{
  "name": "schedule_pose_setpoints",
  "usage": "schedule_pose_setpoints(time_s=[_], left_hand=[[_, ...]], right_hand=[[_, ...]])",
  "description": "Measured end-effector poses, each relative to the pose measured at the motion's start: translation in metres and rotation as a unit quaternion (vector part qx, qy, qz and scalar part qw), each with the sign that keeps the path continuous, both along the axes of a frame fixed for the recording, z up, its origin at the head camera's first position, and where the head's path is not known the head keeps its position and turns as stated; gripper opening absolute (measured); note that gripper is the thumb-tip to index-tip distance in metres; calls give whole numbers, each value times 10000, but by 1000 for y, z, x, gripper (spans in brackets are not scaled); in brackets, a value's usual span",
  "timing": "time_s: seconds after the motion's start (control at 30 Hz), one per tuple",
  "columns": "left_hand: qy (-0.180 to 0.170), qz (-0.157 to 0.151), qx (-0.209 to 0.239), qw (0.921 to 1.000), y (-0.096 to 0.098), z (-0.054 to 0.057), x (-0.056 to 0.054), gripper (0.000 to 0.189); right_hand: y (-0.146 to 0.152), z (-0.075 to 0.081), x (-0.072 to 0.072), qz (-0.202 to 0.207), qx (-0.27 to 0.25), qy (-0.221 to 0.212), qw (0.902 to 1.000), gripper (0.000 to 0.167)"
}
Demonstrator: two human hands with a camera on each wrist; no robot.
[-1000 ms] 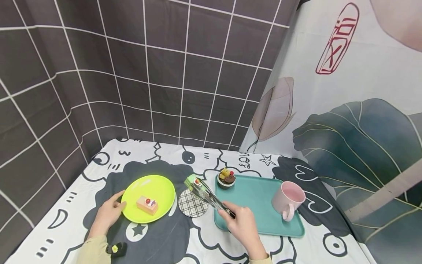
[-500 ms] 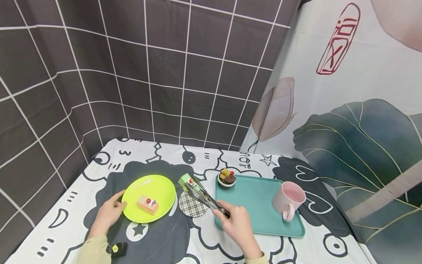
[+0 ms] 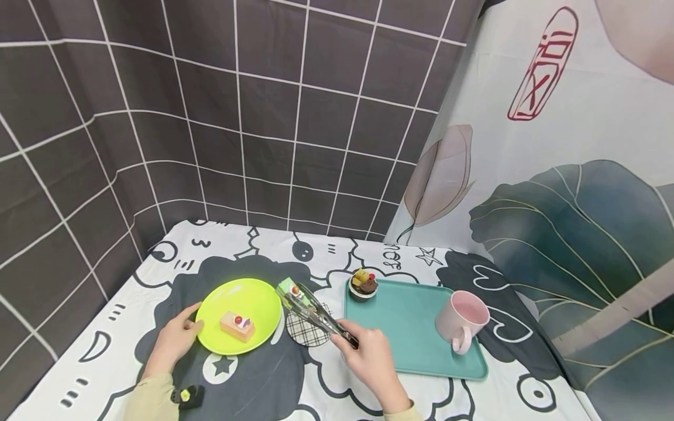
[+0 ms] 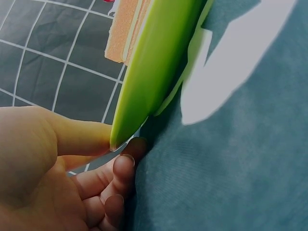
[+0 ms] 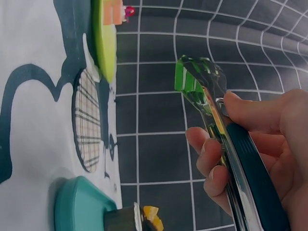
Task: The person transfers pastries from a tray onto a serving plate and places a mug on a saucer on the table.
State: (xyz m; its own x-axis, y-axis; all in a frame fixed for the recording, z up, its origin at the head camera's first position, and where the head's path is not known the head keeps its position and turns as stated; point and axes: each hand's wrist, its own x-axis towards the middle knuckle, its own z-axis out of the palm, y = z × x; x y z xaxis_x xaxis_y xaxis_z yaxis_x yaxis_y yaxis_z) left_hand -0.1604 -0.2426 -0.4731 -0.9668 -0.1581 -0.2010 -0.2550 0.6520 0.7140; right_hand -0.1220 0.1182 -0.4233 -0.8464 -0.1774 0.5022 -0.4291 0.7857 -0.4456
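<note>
My left hand [image 3: 174,339] pinches the left rim of a yellow-green plate [image 3: 253,298]. In the left wrist view the thumb lies on the rim and the fingers are curled under it. A pink toy cake slice [image 3: 237,327] with a red berry sits on the plate. Metal tongs [image 3: 323,320] with dark handles are gripped in my right hand [image 3: 368,356]. Between their tips is a green toy cake slice [image 3: 287,286] with a red berry, raised above the table near the plate's right edge. The right wrist view shows this green slice [image 5: 182,79] well off the cloth.
A round plaid coaster [image 3: 305,334] lies under the tongs. To the right is a teal tray [image 3: 405,327], with a chocolate cupcake [image 3: 363,286] at its back left corner and a pink mug [image 3: 460,318] on its right side. A dark tiled curtain [image 3: 263,117] hangs behind.
My right hand has moved left with the tongs and the green cake slice, from over the coaster to near the plate. The left hand and the plate have stayed put.
</note>
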Motion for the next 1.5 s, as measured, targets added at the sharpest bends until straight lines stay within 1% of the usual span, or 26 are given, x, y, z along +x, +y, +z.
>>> schedule_pose_setpoints(time_s=[0.13, 0.33, 0.57, 0.83, 1.03, 1.1, 1.27, 1.5], left_hand=[[1, -2, -8, 10000, 0, -2, 0, 53], [-32, 27, -4, 10000, 2, -2, 0, 52], [-56, 51, 24, 10000, 3, -2, 0, 53], [-63, 34, 41, 10000, 1, -7, 2, 54], [-36, 62, 55, 10000, 2, -4, 0, 53], [-54, 74, 37, 10000, 3, -2, -1, 53], [-94, 71, 53, 9999, 3, -1, -1, 53], [-44, 68, 37, 10000, 1, 1, -1, 53]], right_hand=[[-3, 0, 0, 65, 113, 208, 9997, 24], [-6, 1, -1, 208, 109, 72, 9997, 26], [-8, -1, -7, 206, 288, 262, 9990, 27], [-12, -4, -13, 312, 291, -7, 9991, 27], [-19, -9, -22, 409, 553, 48, 9976, 24], [-20, -9, -23, 451, 555, 84, 9974, 23], [-19, -8, -23, 445, 504, 223, 9975, 20], [-20, -9, -23, 337, 484, 245, 9980, 19]])
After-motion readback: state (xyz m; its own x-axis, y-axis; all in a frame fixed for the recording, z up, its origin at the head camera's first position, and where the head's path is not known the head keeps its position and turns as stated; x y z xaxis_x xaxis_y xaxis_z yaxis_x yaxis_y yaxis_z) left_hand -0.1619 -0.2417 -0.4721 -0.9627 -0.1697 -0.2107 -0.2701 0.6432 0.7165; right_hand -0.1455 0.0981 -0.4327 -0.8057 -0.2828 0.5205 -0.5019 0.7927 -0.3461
